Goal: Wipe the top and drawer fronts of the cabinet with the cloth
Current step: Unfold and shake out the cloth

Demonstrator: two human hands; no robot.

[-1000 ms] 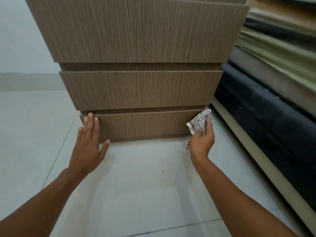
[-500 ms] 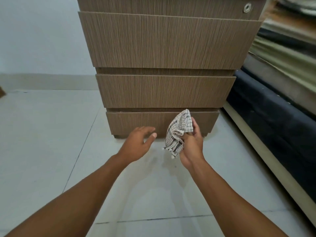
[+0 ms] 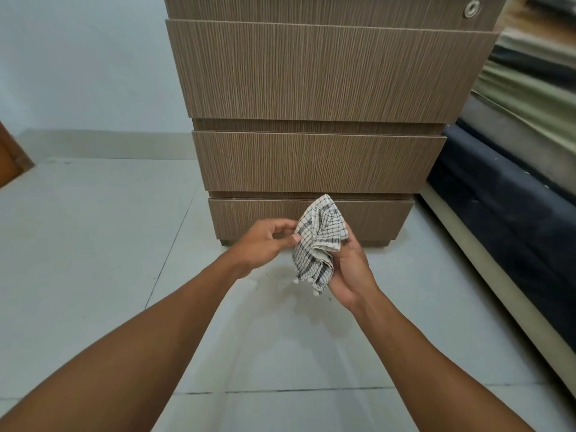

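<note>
Now that both hands have come off the cabinet [image 3: 311, 73], wiping is paused and the cloth [image 3: 318, 244] is being regathered
Held low in front of the cabinet, clear of its bottom drawer front [image 3: 255, 216], the bunched cloth sits in the right hand [image 3: 349, 269], fingers curled round it; the left hand [image 3: 265, 241] has come across, fingers half-curled, thumb at the cloth's edge, though I cannot tell if it pinches

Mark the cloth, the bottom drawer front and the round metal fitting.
cloth [image 3: 318, 241], head view, middle of the checked fabric.
bottom drawer front [image 3: 237, 215], head view, bare left part.
round metal fitting [image 3: 472, 8], head view, its centre.
</note>
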